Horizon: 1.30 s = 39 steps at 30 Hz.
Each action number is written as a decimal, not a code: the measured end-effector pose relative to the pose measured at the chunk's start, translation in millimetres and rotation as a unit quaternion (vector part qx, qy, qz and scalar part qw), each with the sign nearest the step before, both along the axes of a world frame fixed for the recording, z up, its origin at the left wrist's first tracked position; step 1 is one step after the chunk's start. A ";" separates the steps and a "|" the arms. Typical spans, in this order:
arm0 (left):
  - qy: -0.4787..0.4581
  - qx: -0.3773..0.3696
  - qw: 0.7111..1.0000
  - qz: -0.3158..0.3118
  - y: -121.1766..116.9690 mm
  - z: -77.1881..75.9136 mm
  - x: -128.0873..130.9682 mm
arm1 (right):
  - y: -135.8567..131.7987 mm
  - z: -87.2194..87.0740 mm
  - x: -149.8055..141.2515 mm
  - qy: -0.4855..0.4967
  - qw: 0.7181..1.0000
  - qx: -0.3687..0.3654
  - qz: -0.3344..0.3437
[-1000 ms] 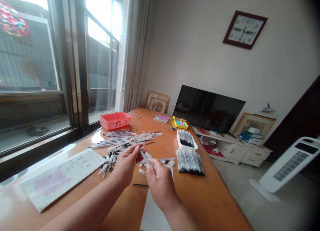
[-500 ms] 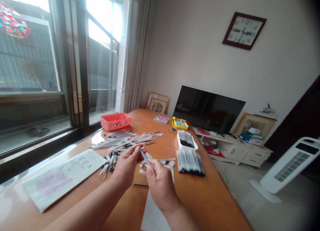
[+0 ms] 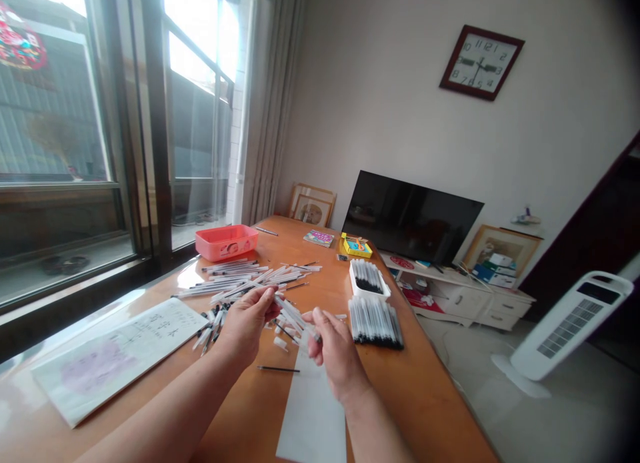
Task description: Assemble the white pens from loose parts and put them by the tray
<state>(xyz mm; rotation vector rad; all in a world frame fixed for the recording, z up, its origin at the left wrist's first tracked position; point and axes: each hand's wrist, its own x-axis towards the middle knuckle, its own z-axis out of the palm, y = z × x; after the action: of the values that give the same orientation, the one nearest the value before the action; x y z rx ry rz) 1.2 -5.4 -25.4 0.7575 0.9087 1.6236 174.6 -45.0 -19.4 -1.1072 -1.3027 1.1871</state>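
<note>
My left hand (image 3: 253, 319) is closed in a pinch on the far end of a translucent white pen barrel (image 3: 291, 312). The barrel slants down to my right hand (image 3: 336, 349), whose thumb and fingers are closed about its near end; the exact tip is hard to make out. Under and beyond the hands lies a loose pile of pen barrels (image 3: 237, 281). Black and clear pen caps (image 3: 215, 321) are heaped beside my left wrist. A thin dark pen refill (image 3: 279, 369) lies on the table just below the hands.
A white sheet (image 3: 313, 423) lies under my right hand, and a notebook (image 3: 120, 363) is at the left. On the right are a row of black-ended pens (image 3: 376, 321) and a white box (image 3: 383, 293) of similar ones. A pink basket (image 3: 227, 241) stands farther back.
My right hand has shifted slightly right and its grip at the near end of the barrel has changed. More of the barrel shows between the hands. The view has turned a little.
</note>
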 end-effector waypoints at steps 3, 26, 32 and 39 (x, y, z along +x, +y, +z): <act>0.009 -0.004 1.000 0.021 4.4 -0.6 -6.9 | 7.5 -3.5 12.2 0.037 0.998 -0.040 -0.011; 0.029 -0.028 0.999 0.004 9.1 -5.3 -11.6 | 6.0 5.4 22.6 -0.048 0.998 -0.034 -0.028; 0.072 -0.016 0.997 -0.031 9.5 -9.5 -12.7 | 4.6 11.2 34.6 -0.054 0.996 -0.068 -0.003; 0.114 -0.035 0.992 -0.032 5.1 -1.8 -11.8 | 11.0 15.4 70.6 -0.115 0.980 0.001 -0.162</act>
<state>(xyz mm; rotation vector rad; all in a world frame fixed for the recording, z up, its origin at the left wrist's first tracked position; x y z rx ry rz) -10.6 -0.3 -27.2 0.9271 1.0862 1.4621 245.2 -34.0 -4.0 -1.4261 -1.2354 0.8346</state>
